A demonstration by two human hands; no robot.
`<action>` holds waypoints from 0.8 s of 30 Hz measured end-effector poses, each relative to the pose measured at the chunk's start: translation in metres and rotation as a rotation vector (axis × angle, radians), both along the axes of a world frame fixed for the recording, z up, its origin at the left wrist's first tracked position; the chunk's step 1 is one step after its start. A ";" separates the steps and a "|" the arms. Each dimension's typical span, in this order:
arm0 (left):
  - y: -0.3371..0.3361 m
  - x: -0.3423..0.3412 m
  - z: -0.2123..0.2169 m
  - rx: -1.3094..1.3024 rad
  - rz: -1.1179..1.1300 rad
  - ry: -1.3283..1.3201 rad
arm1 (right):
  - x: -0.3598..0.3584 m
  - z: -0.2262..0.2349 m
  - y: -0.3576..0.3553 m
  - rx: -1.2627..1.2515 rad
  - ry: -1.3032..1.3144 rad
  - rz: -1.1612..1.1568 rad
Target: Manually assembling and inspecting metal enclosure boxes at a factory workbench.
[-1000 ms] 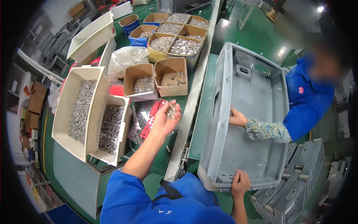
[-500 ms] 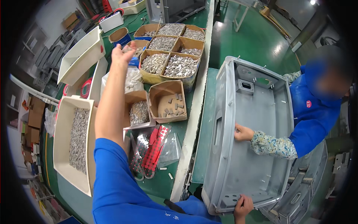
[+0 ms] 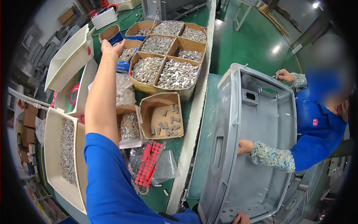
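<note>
A left hand [image 3: 108, 48] is stretched over a box [image 3: 125, 56] of small parts, fingers curled, contents unseen; the right hand [image 3: 241, 218] steadies the grey housing [image 3: 261, 149]. A pinch seems needed.

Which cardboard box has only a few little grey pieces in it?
The open brown cardboard box near the green table's edge. Only a few small grey blocks lie scattered on its bare floor, while the brown divided cardboard tray behind it is heaped with grey metal parts.
</note>
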State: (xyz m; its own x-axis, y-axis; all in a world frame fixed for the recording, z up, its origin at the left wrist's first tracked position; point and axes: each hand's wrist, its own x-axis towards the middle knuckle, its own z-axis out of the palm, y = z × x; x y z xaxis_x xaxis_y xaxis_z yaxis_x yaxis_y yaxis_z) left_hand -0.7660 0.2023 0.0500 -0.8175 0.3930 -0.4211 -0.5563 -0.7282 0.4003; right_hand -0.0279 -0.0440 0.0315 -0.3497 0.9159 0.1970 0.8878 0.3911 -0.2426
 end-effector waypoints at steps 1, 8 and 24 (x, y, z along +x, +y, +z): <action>0.002 -0.007 -0.003 -0.019 -0.008 0.014 | 0.000 0.001 -0.001 0.010 0.016 0.000; -0.002 -0.034 -0.019 -0.088 -0.097 0.019 | 0.009 -0.010 0.007 -0.094 0.109 -0.030; -0.013 0.099 0.001 -0.368 -0.320 0.587 | 0.008 -0.009 0.003 -0.040 0.187 -0.085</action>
State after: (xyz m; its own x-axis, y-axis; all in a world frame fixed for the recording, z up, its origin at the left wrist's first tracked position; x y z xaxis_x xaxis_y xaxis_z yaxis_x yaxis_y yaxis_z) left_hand -0.6667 0.1894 0.0512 -0.8173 0.5670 -0.1023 -0.3388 -0.3293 0.8814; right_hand -0.0194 -0.0408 0.0230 -0.2313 0.9490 0.2141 0.8555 0.3032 -0.4197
